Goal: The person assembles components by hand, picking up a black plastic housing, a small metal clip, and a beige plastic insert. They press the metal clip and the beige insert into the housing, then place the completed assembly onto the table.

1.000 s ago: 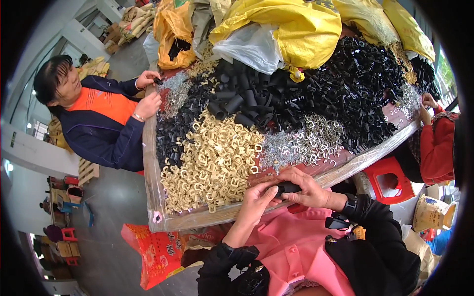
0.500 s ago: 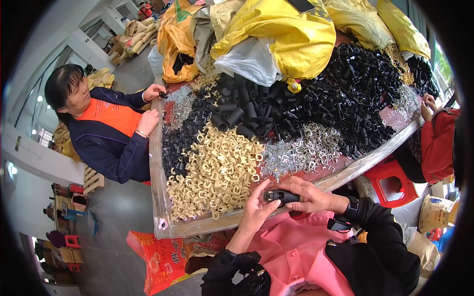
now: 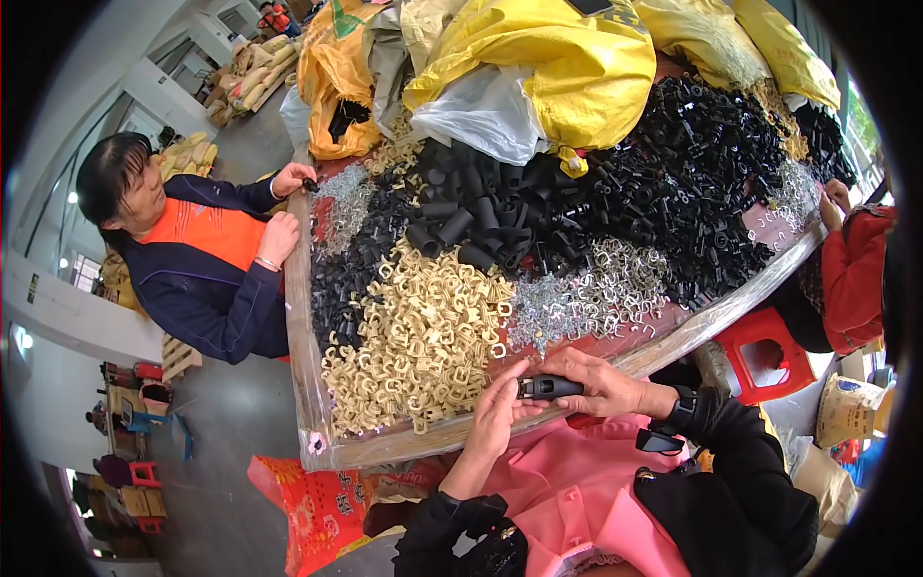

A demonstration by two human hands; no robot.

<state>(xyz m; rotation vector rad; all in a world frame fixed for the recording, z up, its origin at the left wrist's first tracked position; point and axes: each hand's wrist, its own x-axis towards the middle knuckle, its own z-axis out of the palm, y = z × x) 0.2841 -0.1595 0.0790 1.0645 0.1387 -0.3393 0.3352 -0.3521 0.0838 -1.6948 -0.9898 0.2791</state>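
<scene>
Above the table's near edge, a black cylindrical plastic part point(image 3: 550, 387) lies level between my two hands. My right hand point(image 3: 601, 383) grips its right end, fingers over the top. My left hand point(image 3: 495, 409) closes on its left end with thumb and fingertips. Just beyond my hands lie a small heap of tiny silvery metal pieces point(image 3: 540, 313) and a heap of U-shaped metal clips point(image 3: 615, 288). To the left of these spreads a large pile of cream plastic loops point(image 3: 413, 337). Black tubes point(image 3: 457, 223) lie farther back.
A wooden rim point(image 3: 385, 447) borders the table. Many small black parts point(image 3: 692, 173) cover its right side, with yellow sacks point(image 3: 586, 77) behind. A co-worker point(image 3: 192, 245) works at the left edge; another's red sleeve point(image 3: 856, 279) shows at right, near a red stool point(image 3: 769, 356).
The black part has rolled a little between my hands, and my left fingers have shifted their hold on its end. The co-worker at left has leaned slightly back.
</scene>
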